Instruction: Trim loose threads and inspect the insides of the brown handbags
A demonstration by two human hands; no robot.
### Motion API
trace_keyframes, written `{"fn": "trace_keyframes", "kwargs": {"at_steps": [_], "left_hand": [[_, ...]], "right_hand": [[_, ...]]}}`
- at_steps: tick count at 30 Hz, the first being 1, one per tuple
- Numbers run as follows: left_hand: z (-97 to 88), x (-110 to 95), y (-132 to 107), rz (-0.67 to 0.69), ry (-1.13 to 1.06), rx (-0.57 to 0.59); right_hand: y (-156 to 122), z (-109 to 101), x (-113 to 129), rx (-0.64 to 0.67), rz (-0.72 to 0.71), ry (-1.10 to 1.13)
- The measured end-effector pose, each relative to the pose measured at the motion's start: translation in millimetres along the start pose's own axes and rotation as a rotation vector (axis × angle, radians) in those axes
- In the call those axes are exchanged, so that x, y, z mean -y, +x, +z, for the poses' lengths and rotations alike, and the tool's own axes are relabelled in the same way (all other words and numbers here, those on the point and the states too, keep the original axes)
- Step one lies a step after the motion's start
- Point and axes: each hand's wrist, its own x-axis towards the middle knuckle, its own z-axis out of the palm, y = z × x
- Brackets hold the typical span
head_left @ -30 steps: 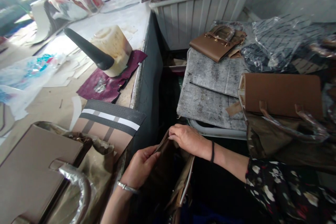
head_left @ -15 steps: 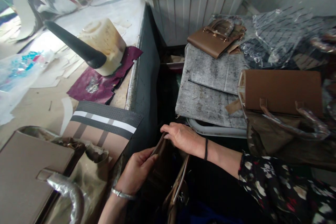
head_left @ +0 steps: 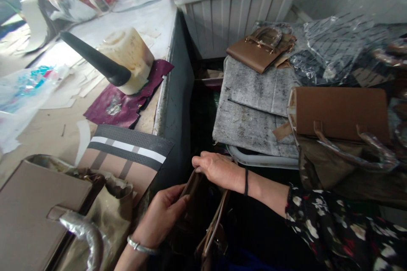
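A dark brown handbag (head_left: pixel 203 224) hangs low between the workbench and a stack of boards, its mouth held apart. My left hand (head_left: pixel 160 216), with a silver bracelet at the wrist, grips the bag's near edge with curled fingers. My right hand (head_left: pixel 216 168), a black band on its wrist, is closed over the bag's upper rim. The inside of the bag is dark and its contents are hidden.
A workbench (head_left: pixel 57 127) at left carries a tan handbag with a wrapped handle (head_left: pixel 47 216), a striped panel (head_left: pixel 127 152), maroon leather (head_left: pixel 127 101) and a black-handled tool on a block (head_left: pixel 111 61). At right lie grey boards (head_left: pixel 254 110), two brown bags (head_left: pixel 340 112) (head_left: pixel 262 46) and plastic-wrapped pieces (head_left: pixel 337 46).
Both hands shifted slightly left and down along the bag's rim while keeping their hold. The view drifted a little.
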Motion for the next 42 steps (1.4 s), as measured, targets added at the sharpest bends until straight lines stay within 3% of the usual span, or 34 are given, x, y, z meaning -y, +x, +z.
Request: {"fn": "trace_keyframes", "kwargs": {"at_steps": [2, 5, 7, 12, 19, 29, 42], "left_hand": [[-0.7, -5, 2, 0.03, 0.141, -0.034], [0.1, -14, 11, 0.186, 0.369, -0.157], [1.3, -18, 18, 0.256, 0.459, -0.179], [2.5, -14, 19, 0.249, 0.525, -0.199], [-1.6, -2, 15, 0.258, 0.433, -0.234], [-3.7, 2, 13, 0.241, 0.328, -0.211], [-6.3, 3, 13, 0.215, 0.36, -0.206]], "right_hand": [[-2, 0, 4, -0.019, -0.017, -0.024], [-6, 0, 10, -0.024, -0.019, -0.039], [-11, -1, 11, -0.023, -0.009, -0.03], [-28, -3, 12, -0.091, 0.018, -0.01], [-30, -4, 14, -0.093, 0.118, -0.182], [-19, -6, 16, -0.128, 0.139, -0.119], [-11, -3, 14, -0.069, 0.136, -0.155]]}}
